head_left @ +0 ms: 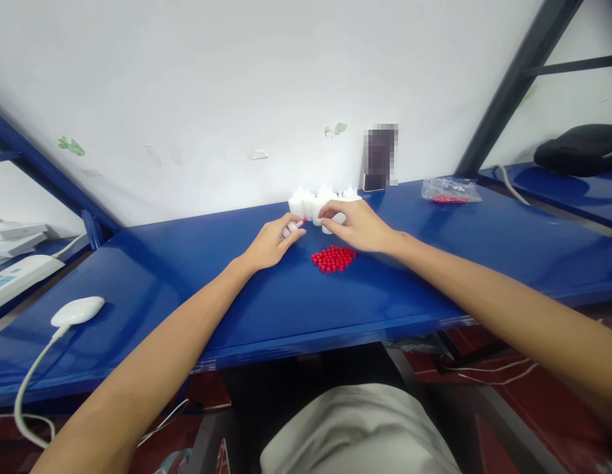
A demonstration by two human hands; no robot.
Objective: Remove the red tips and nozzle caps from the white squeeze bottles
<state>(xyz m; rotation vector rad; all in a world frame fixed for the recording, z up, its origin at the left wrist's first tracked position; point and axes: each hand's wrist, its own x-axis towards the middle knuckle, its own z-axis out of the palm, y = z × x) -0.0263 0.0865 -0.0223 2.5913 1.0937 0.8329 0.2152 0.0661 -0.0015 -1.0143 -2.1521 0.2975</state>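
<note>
My left hand (pixel 276 240) is closed around a small white bottle (pixel 289 230), tipped to the right, with a red cap (pixel 304 220) at its nozzle end. Just across from it, my right hand (pixel 358 225) is open, thumb and fingers curved and slightly apart, with nothing visible between them. Behind both hands stands a cluster of white squeeze bottles (pixel 296 204) with pointed tops, partly hidden by the right hand. A pile of small red caps (pixel 334 259) lies on the blue table (pixel 286 303) below my hands.
Against the wall leans a dark phone (pixel 377 161), partly pixelated. A clear plastic bag (pixel 451 191) with red caps lies at the back right. On the left are a white corded device (pixel 78 311) and a power strip (pixel 22 280). Metal posts (pixel 516 92) rise at the sides.
</note>
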